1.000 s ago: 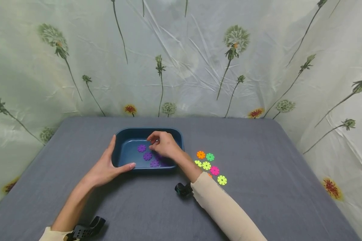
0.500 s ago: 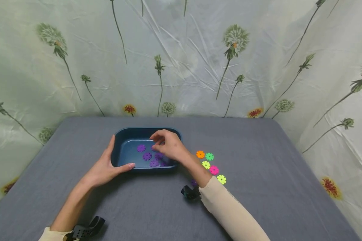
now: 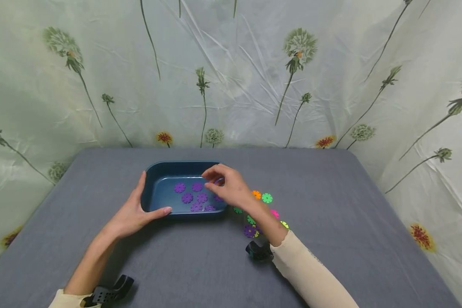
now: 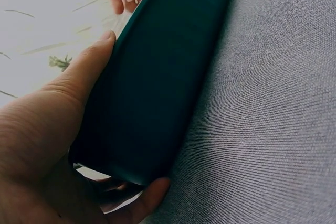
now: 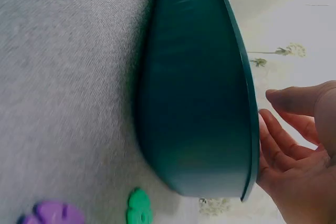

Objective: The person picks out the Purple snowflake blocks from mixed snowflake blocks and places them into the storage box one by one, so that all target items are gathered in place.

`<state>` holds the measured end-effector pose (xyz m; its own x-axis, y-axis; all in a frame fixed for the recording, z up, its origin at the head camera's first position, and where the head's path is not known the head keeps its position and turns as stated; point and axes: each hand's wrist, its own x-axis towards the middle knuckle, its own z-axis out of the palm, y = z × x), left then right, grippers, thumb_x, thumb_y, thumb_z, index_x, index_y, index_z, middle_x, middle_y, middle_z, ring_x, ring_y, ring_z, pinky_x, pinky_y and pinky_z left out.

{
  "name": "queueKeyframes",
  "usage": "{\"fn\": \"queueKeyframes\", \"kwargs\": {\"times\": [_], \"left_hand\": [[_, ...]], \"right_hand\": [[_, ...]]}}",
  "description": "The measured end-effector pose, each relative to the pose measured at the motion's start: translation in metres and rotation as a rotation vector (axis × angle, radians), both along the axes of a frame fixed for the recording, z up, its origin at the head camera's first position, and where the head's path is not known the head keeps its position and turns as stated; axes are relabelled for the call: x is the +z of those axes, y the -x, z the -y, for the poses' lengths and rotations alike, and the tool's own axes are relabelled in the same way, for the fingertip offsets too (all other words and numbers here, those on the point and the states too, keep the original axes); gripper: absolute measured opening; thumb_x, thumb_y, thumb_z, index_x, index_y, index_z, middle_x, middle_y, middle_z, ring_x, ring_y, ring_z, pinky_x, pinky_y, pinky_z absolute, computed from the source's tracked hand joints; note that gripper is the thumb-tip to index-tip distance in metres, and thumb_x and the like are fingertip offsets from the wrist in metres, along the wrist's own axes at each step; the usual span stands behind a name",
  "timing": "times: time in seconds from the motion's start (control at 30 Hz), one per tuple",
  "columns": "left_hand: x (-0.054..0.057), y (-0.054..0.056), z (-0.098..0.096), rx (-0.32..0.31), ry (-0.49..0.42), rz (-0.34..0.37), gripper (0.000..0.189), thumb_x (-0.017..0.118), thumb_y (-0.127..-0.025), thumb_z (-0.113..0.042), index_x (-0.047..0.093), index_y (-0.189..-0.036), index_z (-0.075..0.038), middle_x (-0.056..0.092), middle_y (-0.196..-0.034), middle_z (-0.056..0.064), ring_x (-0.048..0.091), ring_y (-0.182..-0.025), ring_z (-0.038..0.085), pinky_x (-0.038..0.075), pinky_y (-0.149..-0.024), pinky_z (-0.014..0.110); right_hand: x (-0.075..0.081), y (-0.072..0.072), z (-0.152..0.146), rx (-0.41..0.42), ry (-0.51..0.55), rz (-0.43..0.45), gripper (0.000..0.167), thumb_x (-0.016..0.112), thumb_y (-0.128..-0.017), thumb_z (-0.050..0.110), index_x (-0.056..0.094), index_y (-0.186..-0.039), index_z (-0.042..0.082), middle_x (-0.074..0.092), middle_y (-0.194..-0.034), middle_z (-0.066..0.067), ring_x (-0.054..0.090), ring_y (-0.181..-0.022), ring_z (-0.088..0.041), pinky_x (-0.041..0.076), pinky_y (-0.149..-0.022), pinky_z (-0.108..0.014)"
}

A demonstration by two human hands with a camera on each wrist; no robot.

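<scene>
A blue plastic bin (image 3: 163, 199) stands on the cloth with several purple notched discs (image 3: 187, 197) lying on its floor. My left hand (image 3: 128, 216) grips its left end, the thumb along the near rim; in the left wrist view, fingers reach round the bin wall (image 4: 147, 87). Over the bin's right end hovers my right hand (image 3: 232, 188), hiding part of that corner and a purple disc below. In the right wrist view the right hand (image 5: 299, 150) has loosely bent fingers, thumb apart, and no disc shows between them.
Right of the bin lie loose notched discs, among them an orange disc (image 3: 256, 194), a green disc (image 3: 267, 198) and a purple disc (image 3: 250, 231). The right forearm covers some. A grey cloth (image 3: 185, 265) covers the table, with a flowered curtain (image 3: 238, 85) behind.
My right hand has moved rightward across the bin, uncovering more purple discs inside it. Green and purple discs outside now show left of the forearm. The left hand keeps its hold.
</scene>
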<state>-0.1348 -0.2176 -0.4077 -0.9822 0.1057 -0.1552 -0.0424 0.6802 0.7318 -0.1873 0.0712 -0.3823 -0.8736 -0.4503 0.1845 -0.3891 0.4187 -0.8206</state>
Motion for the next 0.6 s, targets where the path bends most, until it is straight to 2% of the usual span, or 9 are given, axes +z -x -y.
{"fn": "queueKeyframes", "kwargs": {"times": [0.27, 0.47, 0.6], "left_hand": [[0.001, 0.0, 0.001, -0.014, -0.012, -0.003, 0.135, 0.082, -0.086, -0.052, -0.025, -0.164, -0.023, -0.014, -0.174, 0.022, 0.003, -0.159, 0.056, 0.017, -0.119, 0.079], [0.002, 0.0, 0.001, -0.015, -0.019, -0.003, 0.135, 0.082, -0.086, -0.051, -0.025, -0.164, -0.023, -0.014, -0.175, 0.021, 0.003, -0.159, 0.054, 0.017, -0.12, 0.078], [0.002, -0.001, 0.001, -0.01, -0.024, -0.002, 0.135, 0.082, -0.086, -0.051, -0.024, -0.164, -0.023, -0.014, -0.175, 0.02, 0.003, -0.159, 0.055, 0.017, -0.12, 0.078]], "right_hand": [[0.001, -0.007, -0.019, -0.021, 0.025, -0.029, 0.021, 0.072, -0.098, 0.011, 0.072, -0.119, 0.008, 0.071, -0.117, -0.013, 0.068, -0.103, -0.02, 0.057, -0.089, -0.035], [-0.001, -0.014, -0.034, -0.011, 0.038, -0.047, 0.022, 0.071, -0.098, 0.009, 0.071, -0.12, 0.005, 0.07, -0.117, -0.013, 0.068, -0.105, -0.022, 0.058, -0.091, -0.039], [-0.003, -0.018, -0.042, -0.014, 0.045, -0.051, 0.02, 0.072, -0.098, 0.009, 0.072, -0.118, 0.008, 0.07, -0.118, -0.016, 0.068, -0.104, -0.022, 0.058, -0.092, -0.041]]}}
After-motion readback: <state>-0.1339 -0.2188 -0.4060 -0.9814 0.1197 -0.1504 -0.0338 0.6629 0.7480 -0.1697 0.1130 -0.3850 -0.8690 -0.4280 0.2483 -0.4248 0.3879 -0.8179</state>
